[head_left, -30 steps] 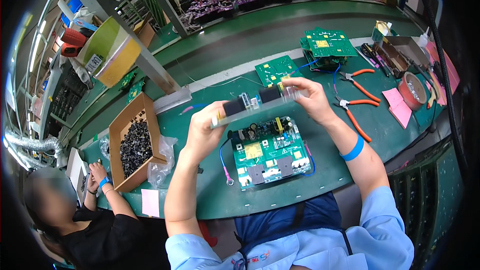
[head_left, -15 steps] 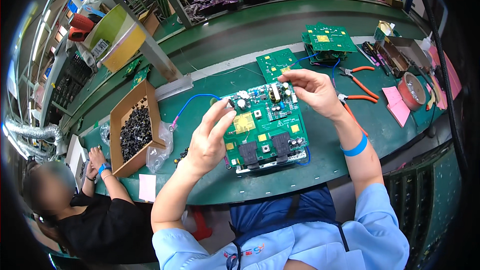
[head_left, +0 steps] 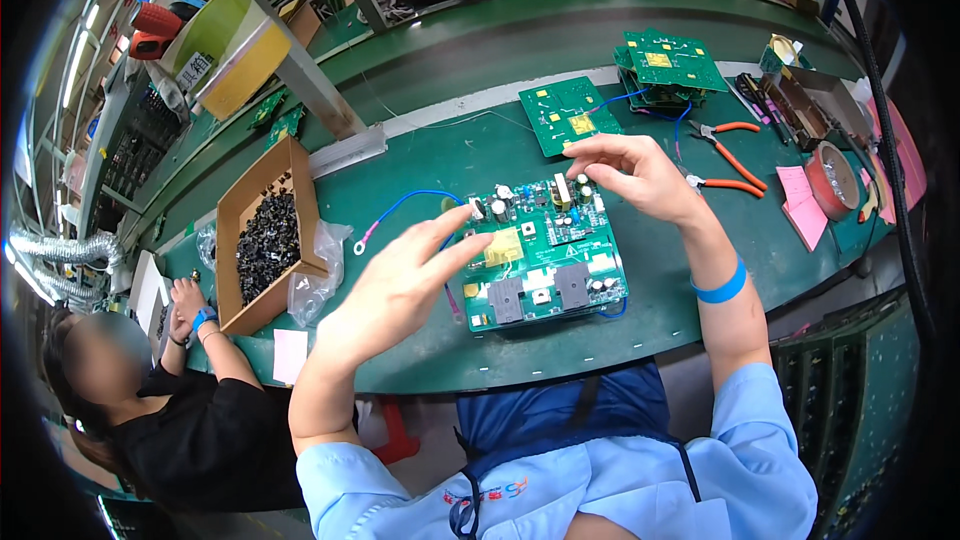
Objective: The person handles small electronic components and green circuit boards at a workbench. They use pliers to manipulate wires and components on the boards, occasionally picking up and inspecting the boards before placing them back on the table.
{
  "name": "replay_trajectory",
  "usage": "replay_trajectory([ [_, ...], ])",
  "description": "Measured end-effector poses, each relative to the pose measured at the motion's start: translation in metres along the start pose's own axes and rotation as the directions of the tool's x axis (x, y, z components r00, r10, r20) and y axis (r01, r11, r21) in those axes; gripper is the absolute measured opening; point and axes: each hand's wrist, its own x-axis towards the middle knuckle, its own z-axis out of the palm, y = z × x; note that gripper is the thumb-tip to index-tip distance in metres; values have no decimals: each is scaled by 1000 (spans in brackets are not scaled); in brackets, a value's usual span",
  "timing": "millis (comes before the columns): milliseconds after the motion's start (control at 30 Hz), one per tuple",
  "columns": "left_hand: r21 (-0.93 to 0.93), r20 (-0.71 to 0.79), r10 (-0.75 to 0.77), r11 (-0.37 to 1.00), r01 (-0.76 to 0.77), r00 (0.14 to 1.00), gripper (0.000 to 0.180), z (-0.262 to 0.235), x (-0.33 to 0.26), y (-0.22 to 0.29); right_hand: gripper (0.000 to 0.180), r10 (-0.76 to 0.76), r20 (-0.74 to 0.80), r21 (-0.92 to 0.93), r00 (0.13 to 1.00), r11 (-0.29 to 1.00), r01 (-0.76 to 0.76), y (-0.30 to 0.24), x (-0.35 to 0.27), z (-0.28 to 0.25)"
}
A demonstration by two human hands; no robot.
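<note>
A green circuit board (head_left: 548, 265) full of capacitors, dark relays and yellow patches lies before me on the bench. Over its upper left corner reaches my left hand (head_left: 400, 275), open, with forefinger and thumb apart beside a small component. At the upper right corner is my right hand (head_left: 645, 185), its fingers curved and parted by the capacitors; whether the fingertips touch the board I cannot tell. A blue wire (head_left: 405, 196) with a ring terminal (head_left: 360, 247) runs out leftward from the board. Beyond the board lies another green board (head_left: 556, 110).
A stack of green boards (head_left: 680, 70) stands behind at the right, near orange-handled pliers (head_left: 735, 180), pink paper (head_left: 800, 205) and a tape roll (head_left: 832, 180). At left are a cardboard box (head_left: 300, 155) of small black parts, a plastic bag (head_left: 322, 275) and another person (head_left: 190, 420).
The board has come down from a tilted hold to lie flatter on the bench. My left hand has opened, its forefinger and thumb spreading; the right remains by the corner.
</note>
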Motion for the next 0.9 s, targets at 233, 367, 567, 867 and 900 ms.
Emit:
replay_trajectory([
  [233,-293,-257,-196,949,117,946,26,-23,24,-29,17,-189,-54,-504,980,853,137,-12,-5,7],
  [367,-386,-107,-268,899,208,957,28,-12,80,-66,15,-245,-138,-697,960,712,81,-9,-7,5],
  [567,-454,297,-366,758,467,882,39,60,144,-132,22,-160,-405,-667,900,725,-172,48,7,-13],
  [867,-736,520,-429,213,642,738,47,129,154,-113,28,-6,-535,-544,845,767,-339,97,11,-20],
  [900,-749,471,-468,234,619,747,48,133,152,-109,28,-14,-544,-506,839,803,-315,97,12,-20],
])
